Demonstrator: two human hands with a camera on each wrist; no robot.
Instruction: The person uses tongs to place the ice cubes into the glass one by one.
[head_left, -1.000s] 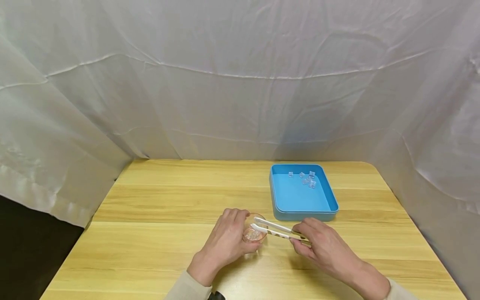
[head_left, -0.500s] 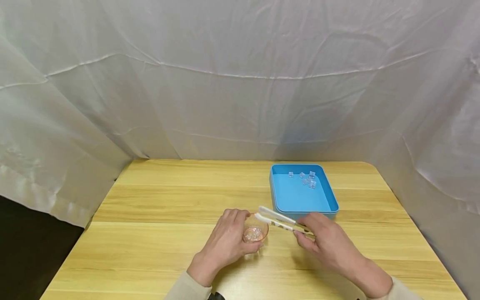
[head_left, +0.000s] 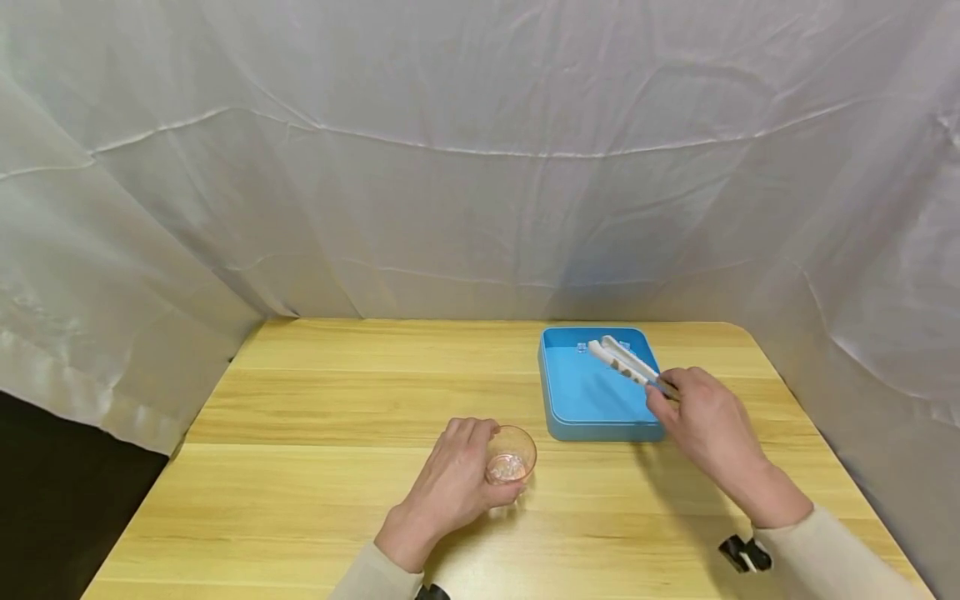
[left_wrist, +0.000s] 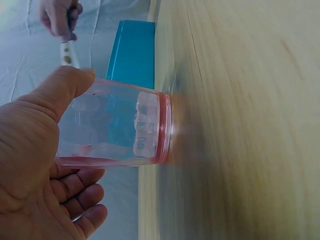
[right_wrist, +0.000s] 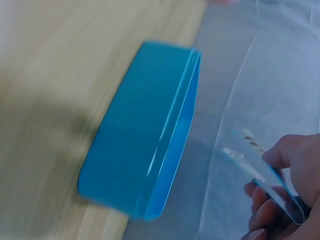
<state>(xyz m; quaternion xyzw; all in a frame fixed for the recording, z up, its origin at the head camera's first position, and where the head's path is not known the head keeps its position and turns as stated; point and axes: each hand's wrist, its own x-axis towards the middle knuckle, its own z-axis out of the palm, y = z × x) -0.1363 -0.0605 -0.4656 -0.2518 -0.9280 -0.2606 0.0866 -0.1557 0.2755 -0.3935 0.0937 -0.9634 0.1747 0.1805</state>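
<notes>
My left hand [head_left: 459,475] grips a clear pinkish cup [head_left: 523,450] standing on the table, the thumb on one side and the fingers round the other. Several clear ice-like cubes [left_wrist: 146,125] lie in the bottom of the cup, as the left wrist view shows. My right hand [head_left: 708,425] holds a pair of tongs [head_left: 628,364] with white, brown-spotted tips. The tongs hang above the blue tray [head_left: 581,404], their tips apart, and I see nothing between them. One clear cube [head_left: 581,347] shows near the tray's back wall; the tongs partly hide other cubes.
The wooden table [head_left: 337,467] runs to a pale grey curtain [head_left: 420,217] that surrounds its back and sides. In the right wrist view the tray wall [right_wrist: 135,130] stands upright on the table, apart from the right hand.
My right hand has carried the tongs away from the cup, up and to the right, over the blue tray. The left hand and the cup have stayed in place.
</notes>
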